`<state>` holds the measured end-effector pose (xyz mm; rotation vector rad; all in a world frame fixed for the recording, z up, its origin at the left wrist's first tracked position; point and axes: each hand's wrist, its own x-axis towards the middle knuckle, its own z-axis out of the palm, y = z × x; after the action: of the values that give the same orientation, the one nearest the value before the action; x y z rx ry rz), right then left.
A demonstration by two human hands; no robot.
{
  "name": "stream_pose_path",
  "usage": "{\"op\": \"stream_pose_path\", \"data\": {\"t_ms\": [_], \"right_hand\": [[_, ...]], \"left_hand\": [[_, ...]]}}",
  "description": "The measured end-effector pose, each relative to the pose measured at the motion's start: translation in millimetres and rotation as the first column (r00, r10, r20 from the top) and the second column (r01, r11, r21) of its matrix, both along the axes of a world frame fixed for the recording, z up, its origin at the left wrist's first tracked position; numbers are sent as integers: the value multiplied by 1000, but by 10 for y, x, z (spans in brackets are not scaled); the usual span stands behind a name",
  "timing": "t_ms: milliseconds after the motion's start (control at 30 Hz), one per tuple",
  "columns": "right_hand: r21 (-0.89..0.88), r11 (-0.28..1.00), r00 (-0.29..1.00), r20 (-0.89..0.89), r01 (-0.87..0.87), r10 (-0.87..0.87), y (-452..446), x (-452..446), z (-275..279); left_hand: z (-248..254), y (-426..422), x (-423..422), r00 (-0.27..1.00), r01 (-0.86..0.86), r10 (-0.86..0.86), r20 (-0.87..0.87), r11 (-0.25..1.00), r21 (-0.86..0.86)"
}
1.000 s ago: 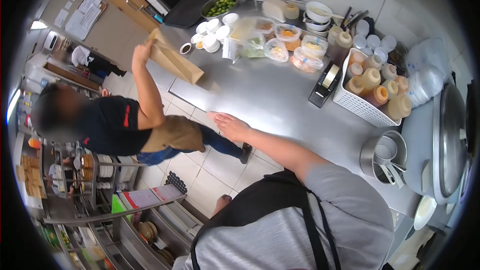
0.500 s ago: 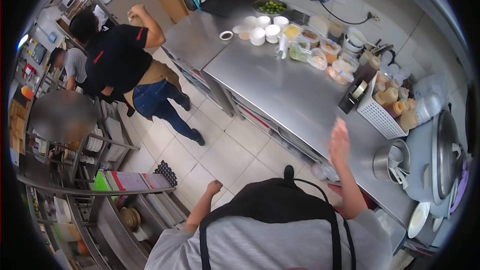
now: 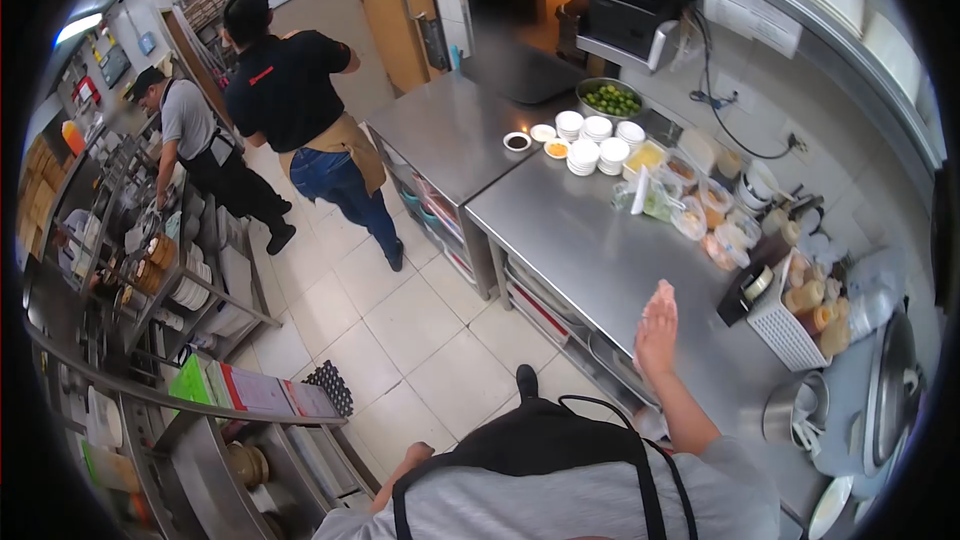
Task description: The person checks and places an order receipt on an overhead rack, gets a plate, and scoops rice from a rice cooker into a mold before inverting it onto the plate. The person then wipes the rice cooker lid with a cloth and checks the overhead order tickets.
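Observation:
My right hand [image 3: 657, 332] is held flat over the front edge of the steel counter [image 3: 600, 260], its fingers stretched out and nothing in it. Low in the view, my left hand [image 3: 418, 454] hangs above the tiled floor beside my black apron; it is small and its fingers are not clear. Beyond my right hand stand a black tape dispenser [image 3: 745, 295] and a white basket [image 3: 785, 325] of sauce bottles. Plastic bags and tubs of food [image 3: 690, 215] sit farther back on the counter, near stacks of small white cups [image 3: 583, 155].
A person in a black shirt [image 3: 290, 90] stands in the aisle, and another in grey [image 3: 190, 120] bends over the left shelving. A bowl of green limes [image 3: 610, 98] is at the back. Pots [image 3: 795, 410] stand at right. Folders [image 3: 255, 387] top the near-left shelf.
The view has swung toward the aisle. The person in black has moved away along it, and the paper bag seen in that person's hand is out of sight. My left hand has come into view.

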<state>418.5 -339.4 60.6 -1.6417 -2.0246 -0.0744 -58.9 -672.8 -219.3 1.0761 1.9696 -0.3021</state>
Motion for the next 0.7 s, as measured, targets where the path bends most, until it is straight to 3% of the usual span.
{"op": "stream_pose_path", "data": {"t_ms": [67, 133, 200, 267, 367, 433, 533, 633, 667, 700], "right_hand": [[-21, 994, 984, 137, -109, 111, 470, -273, -183], [9, 983, 978, 103, -182, 180, 943, -641, -268], [37, 967, 966, 74, -252, 249, 1315, -1003, -263], [-29, 929, 927, 62, -370, 371, 1653, -1384, -238], [-23, 902, 901, 52, -431, 431, 2120, -1965, -300], [-7, 883, 880, 83, -469, 468, 2374, -2370, -318], [4, 847, 844, 77, -532, 530, 2503, -2965, -331], [-62, 769, 769, 23, -636, 638, 2626, -3523, -293], [-114, 705, 709, 13, -700, 706, 2669, -3675, -270], [-93, 716, 695, 184, -692, 695, 2704, -3823, -242]], "left_hand": [[284, 209, -34, 998, -50, 46, 44, 995, 91], [921, 562, 11, 995, -87, 79, 68, 987, 136], [1191, 828, 7, 885, -464, 442, 143, 859, 216], [1057, 1020, -233, 897, -442, 419, 142, 855, 273], [928, 1178, -502, 785, -619, 579, 220, 730, 288], [895, 1206, -577, 777, -629, 587, 227, 726, 277], [1005, 1282, -551, 815, -579, 554, 166, 779, 242], [939, 1297, -780, 925, -373, 358, 128, 920, 124], [339, 1150, -1070, 979, -161, 132, 158, 968, 192], [226, 1208, -1218, 982, 58, -107, 157, 956, 288]]}}
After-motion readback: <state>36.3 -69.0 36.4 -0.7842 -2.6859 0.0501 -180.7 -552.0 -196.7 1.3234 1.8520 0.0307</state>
